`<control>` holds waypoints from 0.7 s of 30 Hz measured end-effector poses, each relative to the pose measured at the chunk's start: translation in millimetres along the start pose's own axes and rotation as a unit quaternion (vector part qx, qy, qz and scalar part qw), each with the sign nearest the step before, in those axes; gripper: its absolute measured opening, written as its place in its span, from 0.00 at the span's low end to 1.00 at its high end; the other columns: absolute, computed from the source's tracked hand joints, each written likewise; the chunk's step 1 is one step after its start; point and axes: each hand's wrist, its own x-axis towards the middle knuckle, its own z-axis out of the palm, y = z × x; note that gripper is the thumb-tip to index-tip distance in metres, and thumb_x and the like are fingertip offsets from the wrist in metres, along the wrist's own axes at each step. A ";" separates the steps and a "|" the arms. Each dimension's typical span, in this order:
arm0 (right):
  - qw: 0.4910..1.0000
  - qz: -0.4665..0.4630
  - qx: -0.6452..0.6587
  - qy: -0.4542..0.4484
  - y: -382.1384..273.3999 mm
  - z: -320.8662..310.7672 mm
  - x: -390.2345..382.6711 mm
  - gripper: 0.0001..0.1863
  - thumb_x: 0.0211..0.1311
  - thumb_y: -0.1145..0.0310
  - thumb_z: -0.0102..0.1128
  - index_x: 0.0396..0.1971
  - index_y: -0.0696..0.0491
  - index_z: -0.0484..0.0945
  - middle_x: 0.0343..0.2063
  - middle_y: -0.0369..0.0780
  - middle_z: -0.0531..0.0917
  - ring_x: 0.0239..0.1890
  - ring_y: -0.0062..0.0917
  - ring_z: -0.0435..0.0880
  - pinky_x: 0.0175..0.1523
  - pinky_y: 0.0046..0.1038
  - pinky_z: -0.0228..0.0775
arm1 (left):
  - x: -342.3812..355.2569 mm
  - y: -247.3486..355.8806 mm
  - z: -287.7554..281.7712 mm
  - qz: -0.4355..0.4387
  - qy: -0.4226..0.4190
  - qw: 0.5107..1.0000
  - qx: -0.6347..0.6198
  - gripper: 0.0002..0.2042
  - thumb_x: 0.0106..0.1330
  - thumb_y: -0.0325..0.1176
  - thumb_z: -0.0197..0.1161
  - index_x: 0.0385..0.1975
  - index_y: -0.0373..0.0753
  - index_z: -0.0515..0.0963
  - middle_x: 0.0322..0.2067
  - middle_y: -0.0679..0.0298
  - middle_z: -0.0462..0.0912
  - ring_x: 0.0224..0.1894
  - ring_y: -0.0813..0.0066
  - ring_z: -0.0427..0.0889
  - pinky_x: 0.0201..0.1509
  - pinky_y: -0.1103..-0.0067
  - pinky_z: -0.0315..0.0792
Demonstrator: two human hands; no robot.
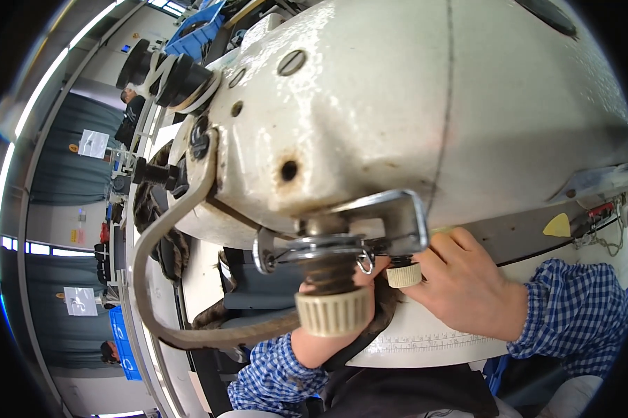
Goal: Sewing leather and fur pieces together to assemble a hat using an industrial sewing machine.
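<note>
A white sewing machine head (pixel 370 118) fills the upper middle, with a ribbed cream tension knob (pixel 333 313) and a curved metal lever at its front. Behind that knob is my left hand (pixel 315 350), its fingers mostly hidden, beside dark grey fabric (pixel 258 282) edged with brown furry-looking material (pixel 208 318). My right hand (pixel 460 285) is closed, fingers curled under the machine next to a smaller cream knob (pixel 404 276). Whatever its fingertips grip is out of sight. The needle area is hidden behind the metal parts.
A measuring scale (pixel 432 343) runs along the white table's near edge. A yellow triangular piece (pixel 557 225) and a small red-handled tool (pixel 600 211) lie at right. Dark fabric (pixel 411 390) covers my lap. A blue crate (pixel 197 31) stands far left; a person (pixel 128 115) is beyond.
</note>
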 end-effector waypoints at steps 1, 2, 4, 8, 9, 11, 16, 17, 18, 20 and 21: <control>0.999 0.005 0.031 0.008 1.0 0.5 -2.0 0.16 0.55 0.66 0.59 0.43 0.53 0.84 0.31 0.34 0.73 0.35 0.27 0.73 0.42 0.28 0.66 | -3.0 1.7 -0.1 -0.024 -0.009 1.000 -0.010 0.21 0.53 0.17 0.64 0.46 0.46 0.87 0.27 0.58 0.76 0.26 0.63 0.76 0.28 0.72 0.71; 0.998 0.011 0.061 0.016 1.7 1.0 -2.6 0.15 0.54 0.68 0.61 0.43 0.53 0.83 0.32 0.35 0.75 0.35 0.28 0.74 0.42 0.29 0.67 | -5.0 2.7 -1.2 -0.048 -0.018 0.998 -0.020 0.23 0.51 0.17 0.65 0.47 0.46 0.87 0.27 0.59 0.74 0.25 0.63 0.75 0.27 0.71 0.70; 0.995 0.052 0.082 0.038 4.5 3.6 -2.1 0.16 0.52 0.70 0.62 0.43 0.53 0.83 0.35 0.36 0.77 0.37 0.29 0.76 0.43 0.30 0.68 | -2.0 5.6 -3.2 -0.031 -0.040 0.998 -0.026 0.24 0.48 0.17 0.66 0.47 0.45 0.87 0.29 0.60 0.73 0.26 0.64 0.77 0.27 0.72 0.70; 0.974 0.116 0.190 0.048 11.2 17.4 -7.9 0.20 0.48 0.76 0.65 0.45 0.51 0.82 0.42 0.38 0.81 0.43 0.32 0.79 0.47 0.33 0.71 | -6.7 3.5 -3.4 0.005 -0.094 0.996 -0.007 0.26 0.49 0.24 0.66 0.54 0.40 0.80 0.38 0.56 0.75 0.39 0.54 0.75 0.41 0.65 0.74; 0.966 0.140 0.217 0.012 11.2 15.9 -6.5 0.17 0.50 0.73 0.65 0.43 0.50 0.83 0.43 0.37 0.81 0.45 0.31 0.79 0.48 0.32 0.71 | -2.1 1.9 -3.1 0.048 -0.067 0.997 -0.012 0.28 0.50 0.24 0.65 0.57 0.39 0.79 0.35 0.57 0.71 0.37 0.57 0.73 0.38 0.67 0.72; 0.982 0.116 0.149 0.016 10.6 20.1 -8.0 0.15 0.51 0.72 0.64 0.41 0.51 0.83 0.42 0.37 0.80 0.44 0.31 0.78 0.48 0.32 0.71 | -4.6 3.9 0.5 0.016 -0.059 0.998 -0.016 0.21 0.49 0.22 0.67 0.47 0.38 0.82 0.36 0.57 0.73 0.37 0.57 0.75 0.38 0.67 0.73; 0.998 0.037 0.021 0.048 7.9 12.8 -7.3 0.10 0.52 0.69 0.63 0.34 0.55 0.84 0.38 0.36 0.78 0.38 0.30 0.75 0.44 0.30 0.70 | -3.3 2.6 4.1 -0.007 0.010 1.000 0.017 0.21 0.49 0.19 0.70 0.46 0.36 0.84 0.31 0.57 0.71 0.33 0.58 0.74 0.34 0.69 0.71; 0.996 0.040 0.026 0.080 7.5 23.2 -11.3 0.08 0.53 0.70 0.63 0.31 0.56 0.84 0.37 0.36 0.78 0.36 0.29 0.74 0.42 0.30 0.69 | -1.5 12.6 -0.9 -0.029 -0.054 0.998 0.022 0.23 0.47 0.20 0.69 0.48 0.37 0.84 0.31 0.57 0.71 0.33 0.58 0.74 0.33 0.68 0.70; 0.996 0.040 0.025 0.078 7.7 27.4 -14.2 0.08 0.53 0.70 0.63 0.31 0.56 0.84 0.37 0.36 0.78 0.36 0.29 0.74 0.42 0.30 0.69 | 0.2 14.5 -3.0 -0.029 -0.054 0.998 0.020 0.23 0.47 0.20 0.69 0.48 0.37 0.84 0.31 0.57 0.71 0.33 0.58 0.74 0.33 0.68 0.70; 0.995 0.032 0.057 0.074 9.4 33.6 -20.6 0.07 0.53 0.70 0.64 0.31 0.56 0.83 0.37 0.36 0.78 0.36 0.29 0.74 0.41 0.29 0.69 | 1.6 15.1 -5.2 -0.020 -0.070 0.997 0.019 0.24 0.46 0.20 0.69 0.48 0.37 0.84 0.32 0.57 0.70 0.32 0.58 0.73 0.34 0.67 0.70; 0.995 0.032 0.059 0.074 9.2 34.2 -20.1 0.07 0.53 0.70 0.64 0.31 0.56 0.83 0.37 0.36 0.78 0.36 0.29 0.74 0.41 0.29 0.69 | 1.4 16.7 -8.7 -0.022 -0.071 0.997 0.020 0.24 0.46 0.20 0.69 0.48 0.37 0.84 0.32 0.57 0.70 0.32 0.58 0.73 0.34 0.67 0.70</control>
